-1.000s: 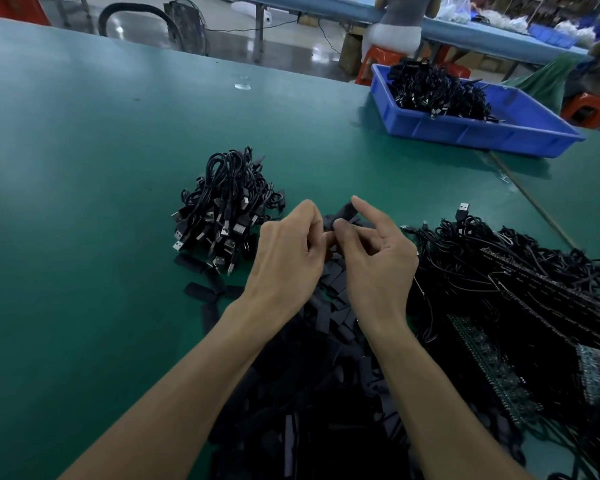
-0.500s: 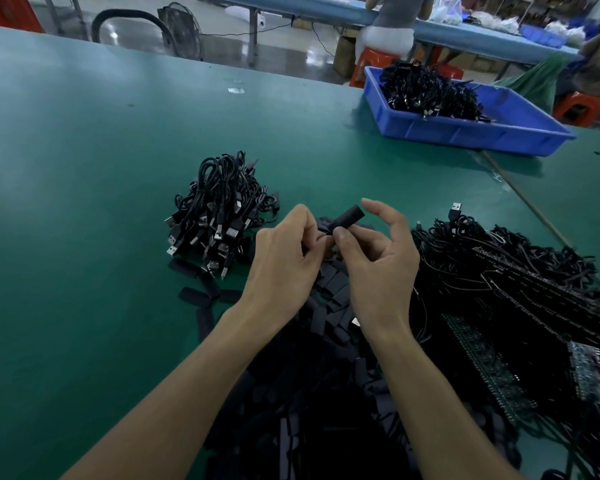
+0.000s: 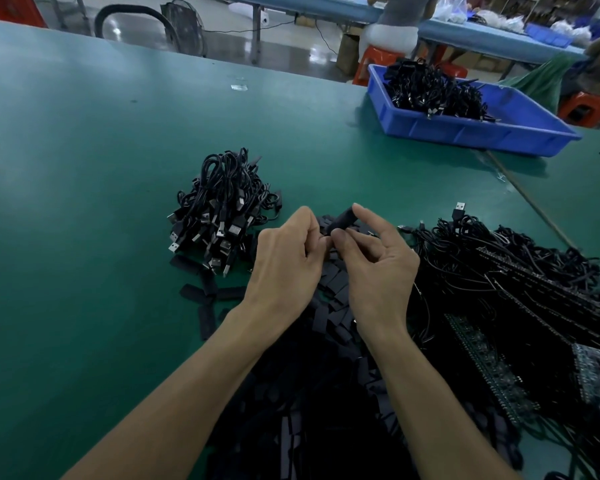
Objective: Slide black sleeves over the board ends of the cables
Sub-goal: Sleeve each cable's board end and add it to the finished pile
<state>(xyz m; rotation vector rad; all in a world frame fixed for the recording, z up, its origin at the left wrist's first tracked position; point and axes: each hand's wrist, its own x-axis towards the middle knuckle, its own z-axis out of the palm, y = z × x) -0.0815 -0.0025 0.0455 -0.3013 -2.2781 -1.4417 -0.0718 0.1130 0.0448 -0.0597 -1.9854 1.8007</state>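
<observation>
The right hand pinches one black sleeve between thumb and forefinger, its other fingers loosely curled below; the sleeve is held above the green surface, tilted with its far end up and to the right. The left hand is just beside it, back to the camera, fingers curled in so that the tips meet the right thumb at the sleeve's near end; whether they pinch the sleeve or something else I cannot tell, since the hand hides its own fingertips.

Under both hands and forearms lies a heap of loose flat black sleeves; a few strays lie spread to its left. Beyond the strays sits a bundle of coiled cables, its USB plugs pointing toward the camera. To the right of the right hand lies a big tangle of cables, touching the heap; green strip-like boards show at its near edge; one plug sticks up at its far side. At the back right a blue bin stands on the surface with more black cables in it, well apart from the hands.
</observation>
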